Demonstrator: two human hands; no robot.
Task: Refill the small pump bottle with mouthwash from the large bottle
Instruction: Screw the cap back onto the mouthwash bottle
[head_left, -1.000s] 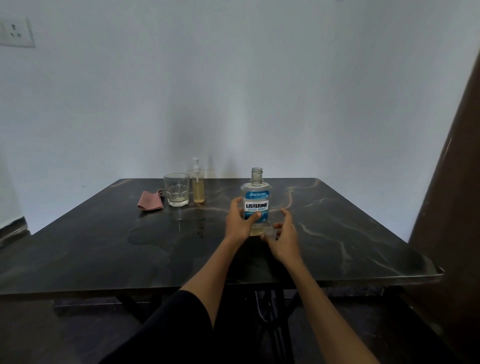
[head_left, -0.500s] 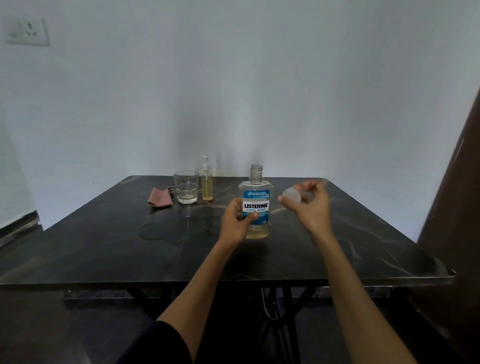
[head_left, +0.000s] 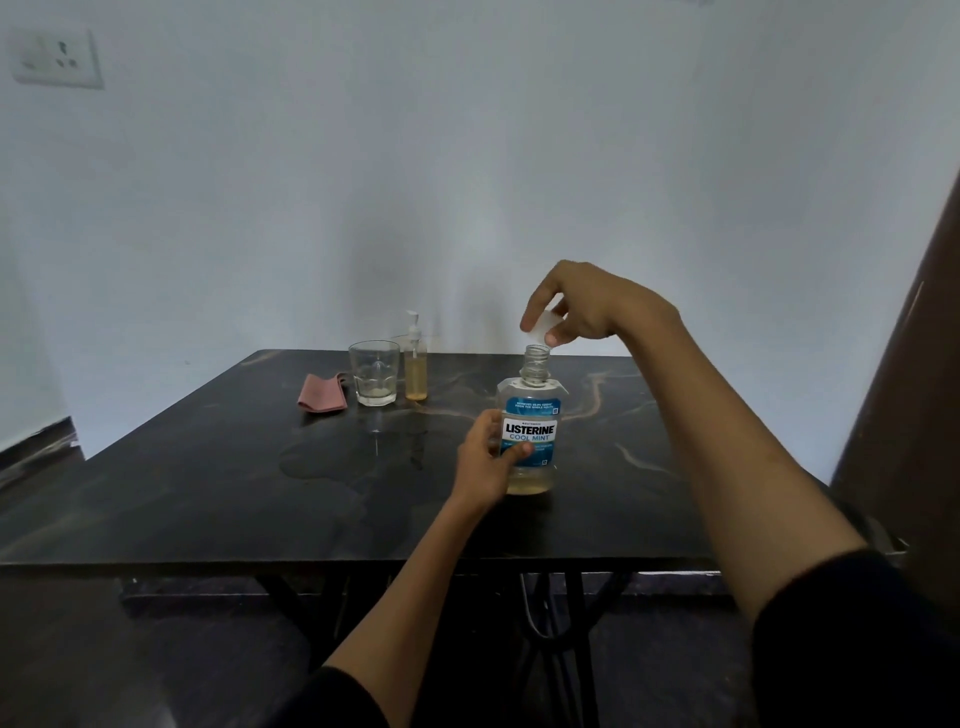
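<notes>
One dark marbled worktop (head_left: 208, 493) fills the middle of the view, set against a pale wall that carries a socket plate (head_left: 57, 57) at the upper left. Both hands are at the large bottle (head_left: 530, 441), which stands upright near the worktop's centre with its neck uncapped and a shallow layer of yellowish liquid at its base. The left hand (head_left: 488, 462) grips the bottle's lower body, thumb across the blue label. The right hand (head_left: 576, 306) hovers just above the open neck, its fingers pinching a pale cap (head_left: 543, 327) that is not touching the rim. Farther back, well apart from the large bottle, a clear glass (head_left: 375, 379) holds a little liquid at the bottom. Just beside it on the right stands the small pump bottle (head_left: 415, 366), upright with amber liquid inside. A folded pink cloth (head_left: 322, 400) lies left of the glass.
</notes>
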